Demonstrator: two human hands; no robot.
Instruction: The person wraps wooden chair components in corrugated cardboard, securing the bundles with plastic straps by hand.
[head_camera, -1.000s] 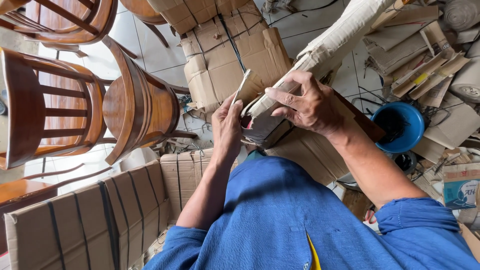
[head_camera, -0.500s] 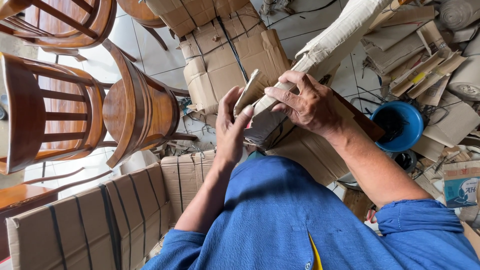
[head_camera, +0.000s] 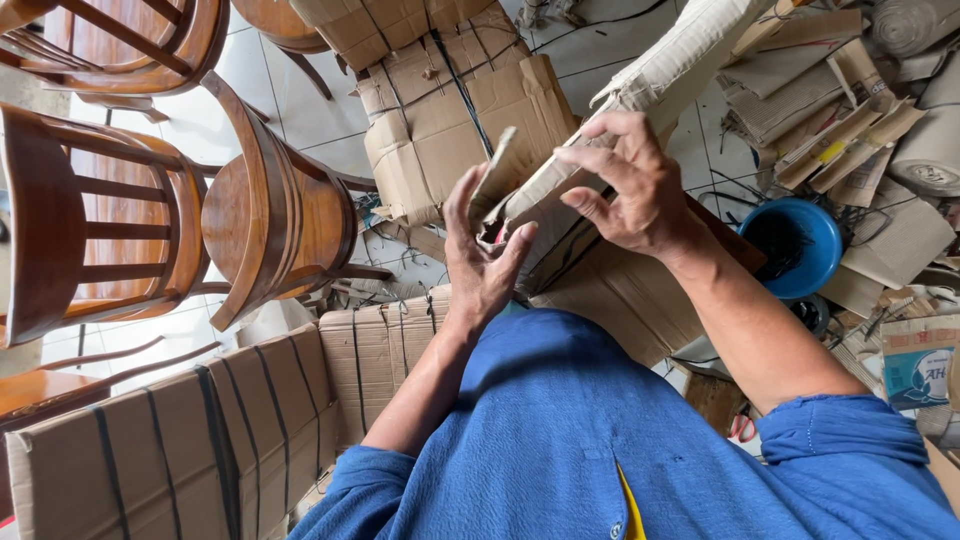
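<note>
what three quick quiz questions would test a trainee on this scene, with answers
1. True or false: both hands touch the cardboard-wrapped piece.
2. Which thing lies to the right of the right hand? A) blue bowl B) red bucket C) green crate
3. What kind of furniture stands beside the left hand?

Key:
1. True; the left hand bends a cardboard flap.
2. A, the blue bowl.
3. Wooden chairs.
</note>
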